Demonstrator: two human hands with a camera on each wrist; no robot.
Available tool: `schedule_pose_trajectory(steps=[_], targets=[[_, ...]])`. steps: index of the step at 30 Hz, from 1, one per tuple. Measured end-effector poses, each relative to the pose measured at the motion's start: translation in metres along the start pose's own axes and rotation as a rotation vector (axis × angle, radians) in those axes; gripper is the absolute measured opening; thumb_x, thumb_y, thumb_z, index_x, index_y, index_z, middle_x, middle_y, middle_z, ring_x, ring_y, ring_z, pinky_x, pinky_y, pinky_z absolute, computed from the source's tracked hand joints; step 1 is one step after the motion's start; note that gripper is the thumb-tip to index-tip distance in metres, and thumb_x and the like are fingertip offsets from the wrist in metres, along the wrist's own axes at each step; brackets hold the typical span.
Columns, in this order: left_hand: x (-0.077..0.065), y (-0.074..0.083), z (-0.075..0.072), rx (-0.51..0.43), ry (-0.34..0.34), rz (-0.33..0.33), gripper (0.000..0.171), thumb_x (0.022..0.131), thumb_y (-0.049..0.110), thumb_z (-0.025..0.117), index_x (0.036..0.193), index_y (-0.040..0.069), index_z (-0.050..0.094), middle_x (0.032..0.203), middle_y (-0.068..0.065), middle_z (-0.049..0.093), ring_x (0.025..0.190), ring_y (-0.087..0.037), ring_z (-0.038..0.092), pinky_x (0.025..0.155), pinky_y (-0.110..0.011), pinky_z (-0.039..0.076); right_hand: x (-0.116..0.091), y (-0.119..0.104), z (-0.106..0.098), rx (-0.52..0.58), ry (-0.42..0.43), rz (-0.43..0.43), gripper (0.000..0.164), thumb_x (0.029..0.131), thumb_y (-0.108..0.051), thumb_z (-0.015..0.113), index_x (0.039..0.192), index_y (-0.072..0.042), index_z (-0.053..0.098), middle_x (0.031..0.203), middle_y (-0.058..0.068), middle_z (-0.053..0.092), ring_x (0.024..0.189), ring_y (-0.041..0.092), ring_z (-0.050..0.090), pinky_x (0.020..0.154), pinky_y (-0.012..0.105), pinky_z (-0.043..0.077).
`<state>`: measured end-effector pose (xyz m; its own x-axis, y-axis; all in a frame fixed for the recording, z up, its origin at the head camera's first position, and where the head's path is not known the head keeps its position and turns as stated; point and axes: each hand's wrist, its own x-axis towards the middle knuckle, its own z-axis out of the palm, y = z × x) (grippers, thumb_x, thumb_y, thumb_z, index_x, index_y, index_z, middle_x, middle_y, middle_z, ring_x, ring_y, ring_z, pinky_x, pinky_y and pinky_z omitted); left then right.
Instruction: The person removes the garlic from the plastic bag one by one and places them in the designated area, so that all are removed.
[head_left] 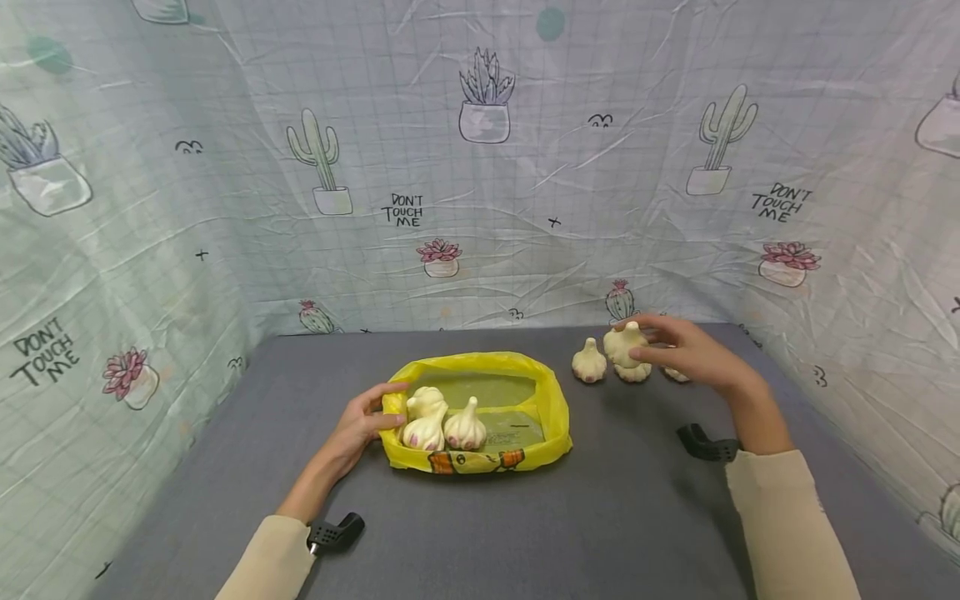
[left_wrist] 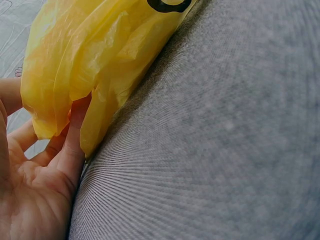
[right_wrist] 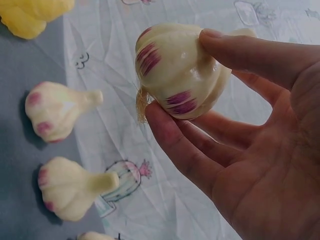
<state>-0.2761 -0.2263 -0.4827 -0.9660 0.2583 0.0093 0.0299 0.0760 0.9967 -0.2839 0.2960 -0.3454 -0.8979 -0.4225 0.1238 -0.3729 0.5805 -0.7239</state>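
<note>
Bag (head_left: 557, 417) pinched by left hand (head_left: 354, 429), presumably for steadiness | garlic (head_left: 622, 343) pinched aloft by right hand (head_left: 699, 357) | 3 bulbs (head_left: 464, 428) held inside

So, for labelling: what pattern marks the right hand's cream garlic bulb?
The cream garlic bulb has purple streaks, clearest in the right wrist view.

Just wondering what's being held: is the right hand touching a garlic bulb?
Touching: the right wrist view shows the right hand gripping a garlic bulb between thumb and fingers.

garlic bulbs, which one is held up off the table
The garlic bulb gripped by the right hand; the other bulbs sit on the table or in the yellow bag.
</note>
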Motion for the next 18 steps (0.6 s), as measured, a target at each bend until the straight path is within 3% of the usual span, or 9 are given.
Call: schedule_pose_trajectory(steps=[5,10,18], targets=[[-0.001,0.0,-0.001,0.009,0.005,0.003,0.063,0.093,0.01,0.072,0.152,0.003,0.048,0.135,-0.017,0.054,0.099,-0.015,0.065,0.077,-0.031,0.062,-0.003,0.004,-0.007,0.01,0.02,0.024,0.044,0.104,-0.032,0.063,0.145,-0.015,0.056,0.154,0.012,0.05,0.144,0.046,0.042,0.097,0.047,0.05],[-0.002,0.0,-0.001,0.01,0.006,0.004,0.064,0.093,0.009,0.072,0.152,0.003,0.047,0.134,-0.017,0.055,0.099,-0.016,0.066,0.078,-0.031,0.062,-0.005,0.008,-0.011,0.007,0.039,0.029,0.047,0.104,-0.033,0.062,0.147,-0.014,0.055,0.151,0.011,0.052,0.14,0.04,0.046,0.097,0.042,0.05],[-0.002,0.001,0.0,0.005,0.006,-0.006,0.063,0.093,0.01,0.072,0.151,0.004,0.048,0.131,-0.015,0.055,0.096,-0.016,0.065,0.076,-0.031,0.062,-0.014,0.016,-0.018,0.043,0.107,0.007,0.049,0.105,-0.028,0.062,0.148,-0.009,0.052,0.147,-0.001,0.055,0.118,0.001,0.057,0.09,0.022,0.053]])
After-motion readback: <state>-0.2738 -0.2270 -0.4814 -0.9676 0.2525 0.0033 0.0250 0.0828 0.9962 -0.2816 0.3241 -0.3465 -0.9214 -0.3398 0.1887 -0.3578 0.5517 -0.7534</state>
